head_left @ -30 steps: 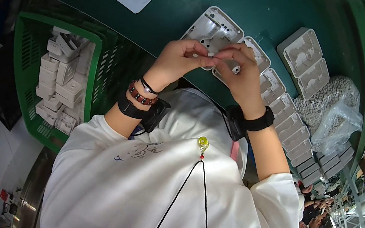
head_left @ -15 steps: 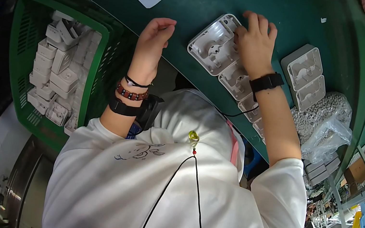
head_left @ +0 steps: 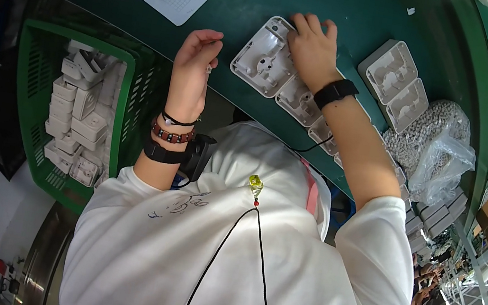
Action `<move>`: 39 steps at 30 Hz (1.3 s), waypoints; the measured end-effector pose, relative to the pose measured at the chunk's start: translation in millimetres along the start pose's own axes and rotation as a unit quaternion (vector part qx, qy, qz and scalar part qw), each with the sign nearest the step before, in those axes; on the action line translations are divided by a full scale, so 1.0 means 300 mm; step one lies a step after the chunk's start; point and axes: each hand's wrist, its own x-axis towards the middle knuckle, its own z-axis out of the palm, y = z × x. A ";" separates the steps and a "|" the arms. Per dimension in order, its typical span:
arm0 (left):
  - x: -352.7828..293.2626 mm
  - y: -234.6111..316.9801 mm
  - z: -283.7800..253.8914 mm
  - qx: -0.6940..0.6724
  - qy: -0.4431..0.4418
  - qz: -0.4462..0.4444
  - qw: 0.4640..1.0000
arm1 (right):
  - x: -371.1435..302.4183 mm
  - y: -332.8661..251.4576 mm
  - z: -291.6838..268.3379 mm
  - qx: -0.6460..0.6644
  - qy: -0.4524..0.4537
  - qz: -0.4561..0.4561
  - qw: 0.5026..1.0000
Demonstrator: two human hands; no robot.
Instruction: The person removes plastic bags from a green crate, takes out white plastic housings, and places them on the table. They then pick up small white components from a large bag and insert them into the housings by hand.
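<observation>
Pressing down on a grey plastic cover (head_left: 264, 64), the right hand (head_left: 312, 48) lies flat and open on the green worktop (head_left: 359, 16). The left hand (head_left: 195, 59) pinches a tiny part, its grip closed, near the green basket (head_left: 41, 45).

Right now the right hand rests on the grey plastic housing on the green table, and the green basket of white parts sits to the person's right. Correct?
Not quite. The head view shows the green basket on the person's left, not right. The right hand does rest on the grey plastic housing on the green table.
</observation>
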 end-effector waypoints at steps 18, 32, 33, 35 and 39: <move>-0.108 -0.068 0.213 -0.148 -0.365 -0.145 0.908 | -0.328 -0.150 -0.374 0.316 0.168 0.237 0.903; -0.169 -0.086 0.506 -0.170 -0.465 -0.364 0.789 | -0.550 0.004 -0.412 0.275 0.223 0.244 0.903; -0.172 -0.093 0.522 -0.171 -0.472 -0.388 0.773 | -0.563 0.014 -0.411 0.291 0.211 0.244 0.901; -0.181 -0.104 0.565 -0.127 -0.460 -0.397 0.784 | -0.587 0.034 -0.410 0.303 0.222 0.268 0.887; -0.198 -0.132 0.613 0.038 -0.453 -0.348 0.820 | -0.609 0.060 -0.368 0.346 0.266 0.355 0.827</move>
